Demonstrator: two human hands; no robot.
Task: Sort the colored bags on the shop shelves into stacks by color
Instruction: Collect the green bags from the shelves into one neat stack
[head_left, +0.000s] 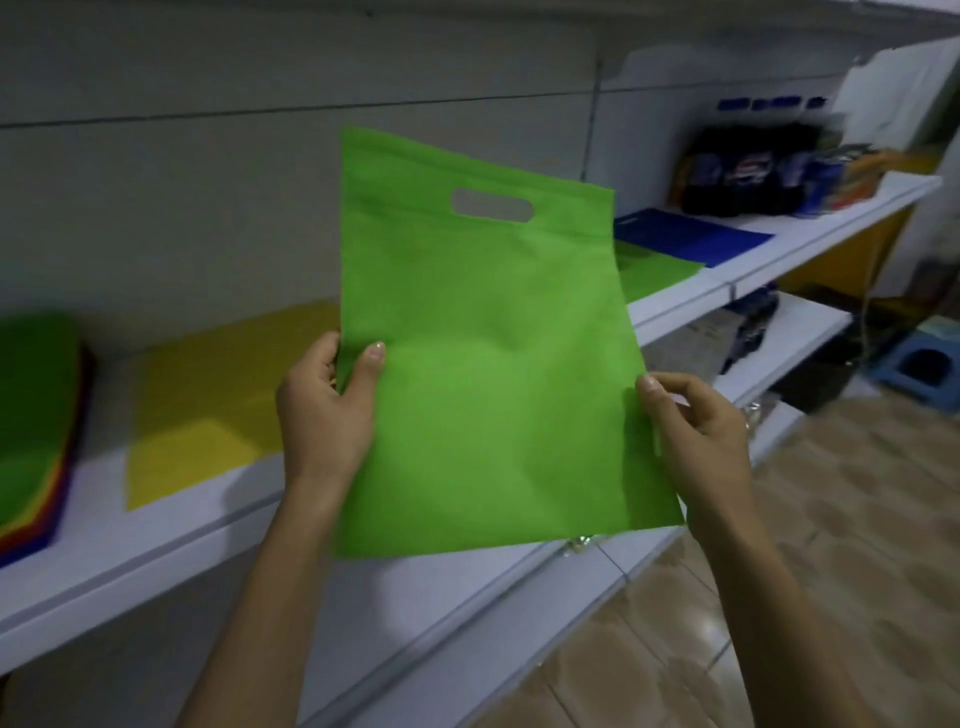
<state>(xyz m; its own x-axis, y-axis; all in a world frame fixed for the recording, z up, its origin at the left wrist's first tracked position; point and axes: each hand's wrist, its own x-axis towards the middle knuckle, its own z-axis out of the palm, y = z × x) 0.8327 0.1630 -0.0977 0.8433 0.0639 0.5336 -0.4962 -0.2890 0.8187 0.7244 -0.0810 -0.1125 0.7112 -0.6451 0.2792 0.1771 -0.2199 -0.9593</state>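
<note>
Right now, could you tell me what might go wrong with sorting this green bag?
The held green bag is pinched only at its side edges by the left hand and right hand, so it could slip. The mixed pile at far left has green on top and might be mistaken for the green stack beside the blue bag.

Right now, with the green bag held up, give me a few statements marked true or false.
1. The left grip and the right grip both hold the green bag. True.
2. The bag's handle cut-out is at its lower edge. False: it is at the top edge.
3. A yellow bag lies flat on the shelf, left of the held bag. True.
4. The blue bag lies on the floor. False: it lies on a shelf to the right.
</note>
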